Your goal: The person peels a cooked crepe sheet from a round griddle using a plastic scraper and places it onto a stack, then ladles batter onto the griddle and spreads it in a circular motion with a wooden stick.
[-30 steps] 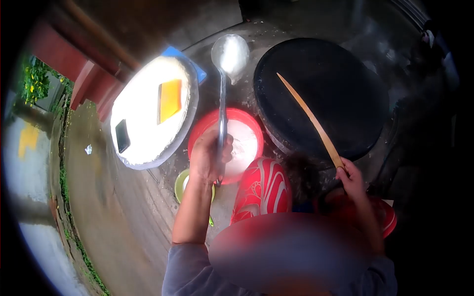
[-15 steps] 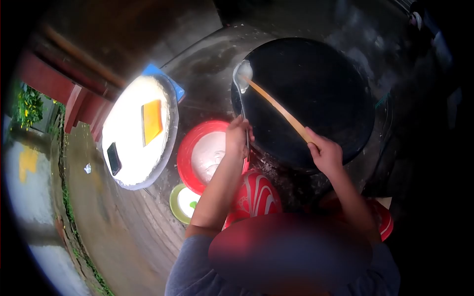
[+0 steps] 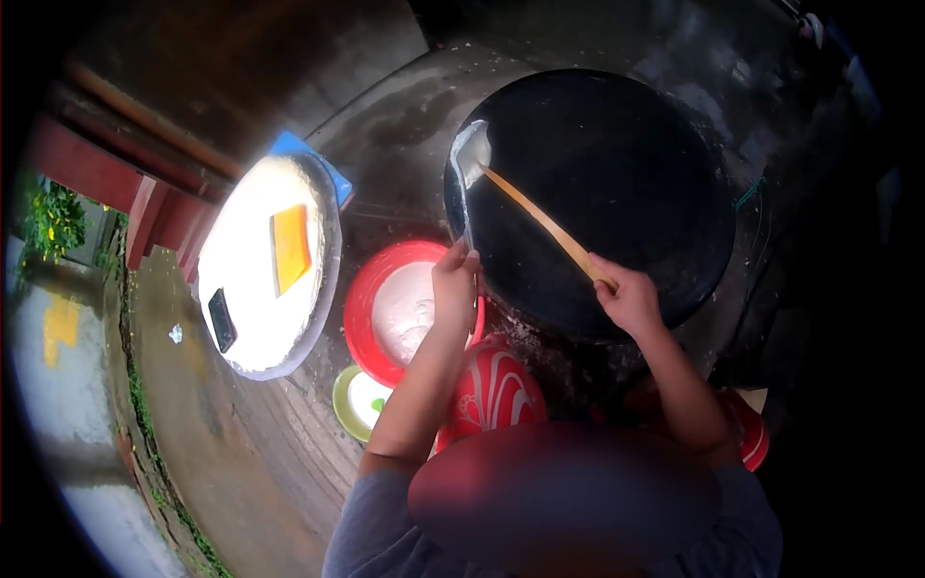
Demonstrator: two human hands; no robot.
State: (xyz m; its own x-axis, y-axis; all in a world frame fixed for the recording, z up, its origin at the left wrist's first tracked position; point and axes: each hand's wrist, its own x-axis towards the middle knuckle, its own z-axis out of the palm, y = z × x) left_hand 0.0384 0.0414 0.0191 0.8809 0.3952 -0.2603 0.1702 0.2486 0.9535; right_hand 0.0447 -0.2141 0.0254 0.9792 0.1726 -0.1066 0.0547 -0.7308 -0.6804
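Observation:
My left hand (image 3: 454,281) is closed around the handle of a metal ladle (image 3: 463,197), held over the left edge of a large round black griddle (image 3: 617,212). White batter (image 3: 473,146) shows in the ladle's bowl, which looks tilted toward the griddle. In my right hand (image 3: 626,297) is a flat wooden stick (image 3: 540,217), its far tip at the ladle's bowl. Below my left hand stands a red basin (image 3: 358,306) of pale batter, partly hidden by my forearm.
A green bowl (image 3: 342,409) with white contents sits beside the basin. To the left is a round, brightly lit white tray (image 3: 255,226) carrying a yellow-orange block (image 3: 290,250) and a dark phone-like object (image 3: 222,321). Behind it lies a blue object (image 3: 328,171).
The ladle's bowl has tipped toward the griddle and shifted slightly down. The wooden stick's tip has followed it a little downward. Both hands keep their holds.

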